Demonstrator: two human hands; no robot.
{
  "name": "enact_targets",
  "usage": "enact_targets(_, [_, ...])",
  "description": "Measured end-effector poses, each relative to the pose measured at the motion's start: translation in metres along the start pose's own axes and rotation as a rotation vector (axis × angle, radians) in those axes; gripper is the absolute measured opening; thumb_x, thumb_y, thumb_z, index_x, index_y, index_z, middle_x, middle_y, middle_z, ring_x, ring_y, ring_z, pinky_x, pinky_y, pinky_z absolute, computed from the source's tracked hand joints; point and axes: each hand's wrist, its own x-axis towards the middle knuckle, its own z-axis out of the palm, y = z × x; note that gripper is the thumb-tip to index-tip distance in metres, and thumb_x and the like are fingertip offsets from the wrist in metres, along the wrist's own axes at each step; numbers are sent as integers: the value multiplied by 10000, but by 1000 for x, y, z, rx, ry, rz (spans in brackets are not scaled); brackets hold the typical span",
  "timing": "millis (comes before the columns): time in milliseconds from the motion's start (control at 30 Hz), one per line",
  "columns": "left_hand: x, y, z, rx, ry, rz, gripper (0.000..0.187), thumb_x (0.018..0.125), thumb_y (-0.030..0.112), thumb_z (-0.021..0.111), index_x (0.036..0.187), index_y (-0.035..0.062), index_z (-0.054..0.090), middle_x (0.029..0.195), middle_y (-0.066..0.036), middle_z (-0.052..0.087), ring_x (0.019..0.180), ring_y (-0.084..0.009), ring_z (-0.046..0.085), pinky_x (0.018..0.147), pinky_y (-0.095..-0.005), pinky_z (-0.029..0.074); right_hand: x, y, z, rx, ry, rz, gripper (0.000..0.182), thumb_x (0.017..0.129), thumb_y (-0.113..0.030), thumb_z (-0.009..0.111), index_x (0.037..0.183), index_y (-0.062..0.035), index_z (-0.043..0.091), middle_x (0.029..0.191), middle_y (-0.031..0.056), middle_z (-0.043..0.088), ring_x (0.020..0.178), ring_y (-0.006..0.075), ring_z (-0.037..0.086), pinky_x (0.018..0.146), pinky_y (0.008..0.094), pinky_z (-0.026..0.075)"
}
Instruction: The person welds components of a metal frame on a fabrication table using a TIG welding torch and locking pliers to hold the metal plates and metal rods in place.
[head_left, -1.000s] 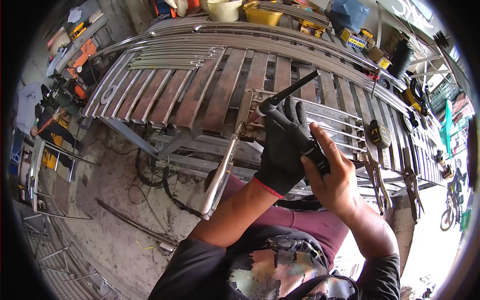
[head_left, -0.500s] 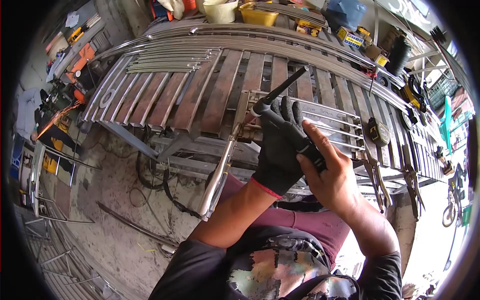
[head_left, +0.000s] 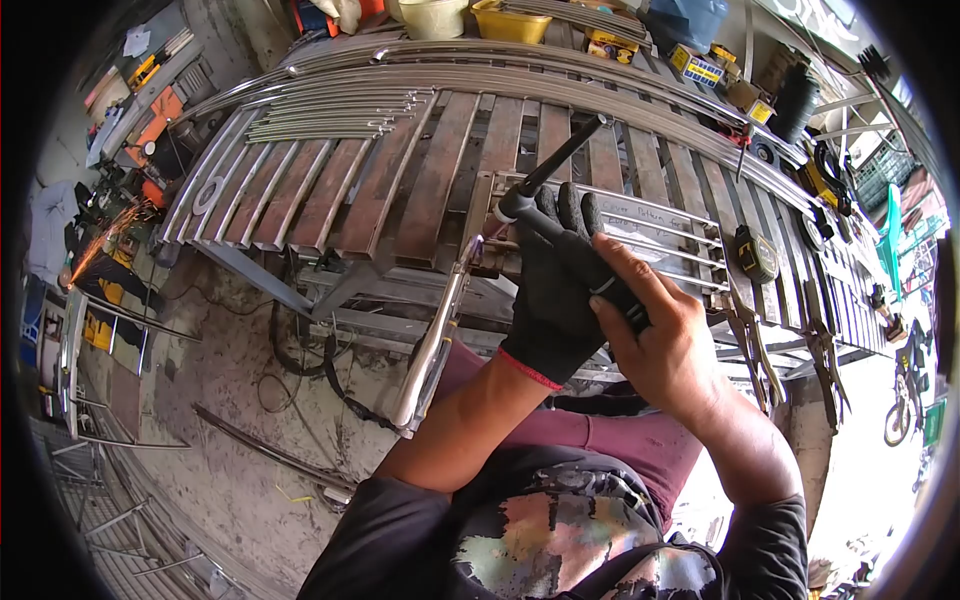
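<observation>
A black TIG welding torch (head_left: 560,157) lies slantwise across my hands, its long back end pointing up and away and its pinkish nozzle (head_left: 492,226) facing left. My left hand (head_left: 550,300), in a black glove with a red cuff, is closed around the torch body, fingers showing beyond it. My bare right hand (head_left: 665,335) grips the rear of the handle between thumb and fingers. Just behind the torch, a metal frame with parallel bars (head_left: 670,232) rests on the slatted bench. Left of my glove, a shiny metal tube (head_left: 428,350) slopes down past the bench edge.
Thin rods (head_left: 330,115) and long bars lie across the bench slats (head_left: 430,180). A tape measure (head_left: 757,254) and locking pliers (head_left: 755,350) sit at the right. Buckets (head_left: 433,20) stand behind. Orange sparks (head_left: 95,250) fly near another person at far left.
The torch and both hands hold nearly the same pose. The view has shifted slightly. At far left, the spray of sparks has spread higher.
</observation>
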Motion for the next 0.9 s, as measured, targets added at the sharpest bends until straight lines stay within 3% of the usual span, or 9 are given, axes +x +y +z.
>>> enact_targets(67, [-1, 4, 4, 407, -32, 38, 414, 1188, 466, 527, 1423, 144, 635, 1252, -66, 723, 1184, -235, 711, 1071, -443, 562, 0, 1, -1, -6, -15, -5, 725, 1023, -101, 793, 1695, -142, 526, 1164, 285, 772, 997, 490, 798, 854, 517, 659])
enact_targets(167, [-7, 16, 25, 1706, 94, 79, 335, 1175, 395, 564, 1328, 106, 633, 1168, -92, 707, 1112, -237, 712, 1013, -427, 574, 1, 1, 1, 10, 30, -20, 741, 1016, -97, 800, 1700, -132, 519, 1196, 294, 773, 1016, 491, 799, 864, 512, 661])
enact_targets(267, [-8, 17, 11, 1725, 158, 168, 309, 1227, 383, 472, 1310, 104, 575, 1077, -64, 676, 1014, -191, 697, 954, -376, 576, -2, 2, 7, 31, 98, -24, 758, 1010, -94, 804, 1707, -120, 508, 1227, 301, 772, 1034, 494, 798, 873, 511, 662])
enact_targets(333, [-4, 18, 17, 1701, 172, 124, 316, 1242, 393, 433, 1318, 112, 554, 1073, -51, 667, 985, -171, 693, 926, -368, 578, -4, 2, 8, 32, 96, -14, 770, 1006, -94, 806, 1712, -116, 501, 1243, 303, 771, 1043, 496, 797, 879, 514, 662])
enact_targets(467, [0, 22, 34, 2159, 145, 250, 325, 1240, 401, 421, 1315, 116, 558, 1076, -49, 666, 966, -166, 695, 900, -379, 583, -4, 2, 8, 37, 79, -5, 770, 1001, -85, 806, 1709, -115, 505, 1254, 297, 769, 1047, 494, 796, 877, 518, 663])
enact_targets(533, [-1, 16, 24, 1888, 185, 209, 309, 1233, 381, 430, 1307, 111, 561, 1075, -56, 663, 970, -170, 695, 898, -381, 581, -3, 1, 7, 37, 68, 8, 765, 1000, -84, 806, 1705, -117, 511, 1260, 295, 768, 1047, 491, 797, 874, 518, 663])
enact_targets(633, [-8, 4, -2, 726, 148, 47, 281, 1218, 339, 449, 1303, 96, 561, 1087, -71, 659, 993, -177, 692, 909, -378, 578, -3, 2, 7, 20, 91, -24, 757, 999, -88, 810, 1699, -116, 520, 1262, 292, 769, 1045, 487, 799, 871, 516, 665])
enact_targets(700, [-8, -2, -9, 275, 153, -11, 322, 1221, 369, 435, 1351, 100, 556, 1153, -74, 662, 1049, -180, 690, 958, -385, 565, -2, 2, 7, 7, 103, -48, 756, 999, -93, 814, 1697, -122, 525, 1222, 284, 773, 1015, 479, 801, 851, 514, 664])
enact_targets(900, [-5, -8, -22, -159, 138, 12, 459, 1232, 460, 390, 1495, 115, 539, 1351, -83, 672, 1217, -189, 682, 1105, -404, 525, -2, -1, 4, -20, 71, -29, 754, 1001, -103, 822, 1696, -148, 534, 1103, 250, 771, 896, 449, 797, 779, 510, 652])
